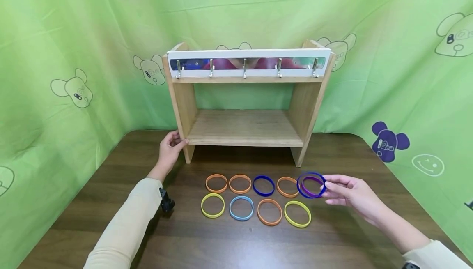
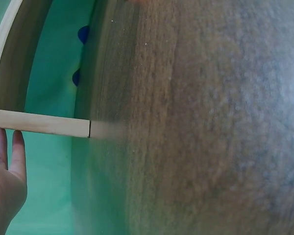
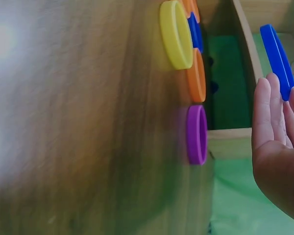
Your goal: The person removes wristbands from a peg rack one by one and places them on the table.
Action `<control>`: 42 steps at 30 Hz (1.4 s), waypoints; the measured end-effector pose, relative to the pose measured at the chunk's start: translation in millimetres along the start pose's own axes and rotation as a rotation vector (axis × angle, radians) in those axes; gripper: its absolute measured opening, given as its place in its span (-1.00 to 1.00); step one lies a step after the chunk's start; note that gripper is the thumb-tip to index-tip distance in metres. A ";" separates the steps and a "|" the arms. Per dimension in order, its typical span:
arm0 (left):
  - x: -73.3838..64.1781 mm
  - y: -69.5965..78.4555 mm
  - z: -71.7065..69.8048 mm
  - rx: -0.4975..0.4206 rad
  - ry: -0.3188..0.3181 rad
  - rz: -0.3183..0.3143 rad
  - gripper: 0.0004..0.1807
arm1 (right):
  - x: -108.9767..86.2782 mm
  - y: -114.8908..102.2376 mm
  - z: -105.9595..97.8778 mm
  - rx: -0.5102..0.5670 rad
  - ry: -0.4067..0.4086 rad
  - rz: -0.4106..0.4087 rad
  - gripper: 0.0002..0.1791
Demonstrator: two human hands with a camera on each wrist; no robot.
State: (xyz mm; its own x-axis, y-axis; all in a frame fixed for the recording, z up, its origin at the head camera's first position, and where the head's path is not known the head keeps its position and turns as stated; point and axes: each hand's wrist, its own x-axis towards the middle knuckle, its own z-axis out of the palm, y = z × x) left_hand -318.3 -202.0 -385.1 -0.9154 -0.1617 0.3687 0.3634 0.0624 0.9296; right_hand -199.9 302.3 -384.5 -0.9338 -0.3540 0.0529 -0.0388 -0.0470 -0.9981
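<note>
My right hand [image 1: 351, 193] pinches a blue ring [image 1: 300, 183] between thumb and fingers, raised above the table. In the head view that ring overlaps a purple ring [image 1: 313, 187]; the right wrist view shows the purple ring [image 3: 197, 134] lying below on the table. On the left, my left hand [image 1: 171, 150] holds the side panel of a wooden rack [image 1: 245, 127], thumb at its front edge and fingers against the outer face. Several metal hooks [image 1: 244, 68] line a white strip across the rack's top.
Two rows of rings lie before the rack, among them an orange ring [image 1: 269, 222], a light blue ring [image 1: 241, 218], a yellow ring [image 1: 297, 224] and another dark blue ring [image 1: 263, 194]. A green curtain [image 1: 244, 10] hangs behind the brown table [image 1: 207, 246].
</note>
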 end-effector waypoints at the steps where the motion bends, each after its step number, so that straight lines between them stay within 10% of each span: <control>1: -0.4 0.5 0.0 0.000 0.002 0.000 -0.59 | -1.5 1.6 -2.4 0.004 -0.013 0.003 -0.69; 29: 3.2 -7.5 -0.5 -0.019 0.014 0.006 -0.60 | -33.0 34.0 -60.3 0.069 -0.268 0.142 -0.53; 42: 12.9 -29.4 -2.0 -0.002 0.046 0.004 -0.59 | -34.4 41.3 -63.9 0.015 -0.257 0.194 -0.56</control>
State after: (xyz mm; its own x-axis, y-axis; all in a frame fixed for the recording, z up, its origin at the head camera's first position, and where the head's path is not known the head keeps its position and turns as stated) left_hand -340.5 -207.8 -407.7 -0.9049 -0.2066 0.3722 0.3678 0.0607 0.9279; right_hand -192.1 372.2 -429.4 -0.8027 -0.5819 -0.1307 0.1383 0.0316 -0.9899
